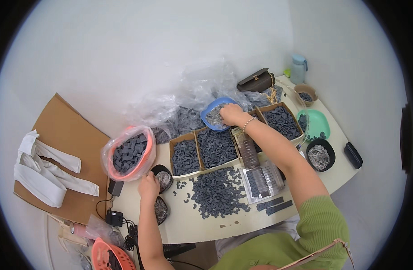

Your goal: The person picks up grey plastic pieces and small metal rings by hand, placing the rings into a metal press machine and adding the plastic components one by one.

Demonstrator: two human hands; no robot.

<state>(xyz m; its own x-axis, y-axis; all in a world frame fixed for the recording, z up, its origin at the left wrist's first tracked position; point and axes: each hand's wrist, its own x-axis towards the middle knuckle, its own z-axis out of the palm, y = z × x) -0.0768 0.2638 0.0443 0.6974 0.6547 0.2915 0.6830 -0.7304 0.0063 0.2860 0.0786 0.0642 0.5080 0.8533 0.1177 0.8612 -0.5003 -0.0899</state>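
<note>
Metal bits (214,118) sit in the blue bowl (204,117), likely light, stiff, slippery; best held mid-length. Right hand (233,114) dips in, left hand (149,186) is by a black bowl (160,168); can't tell if either pinches.

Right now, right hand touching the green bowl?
Apart. The head view shows the right hand at the blue bowl, the green bowl well off to its right.

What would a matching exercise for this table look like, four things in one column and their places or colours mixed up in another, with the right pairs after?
Things:
1. Left hand
2. Right hand
3. White cloth
4. Lidded bottle

Places or colours:
A. On the brown cardboard
B. Light blue
C. At the blue bowl
D. At a black bowl

Pairs: 1-D, 2-C, 3-A, 4-B
</note>
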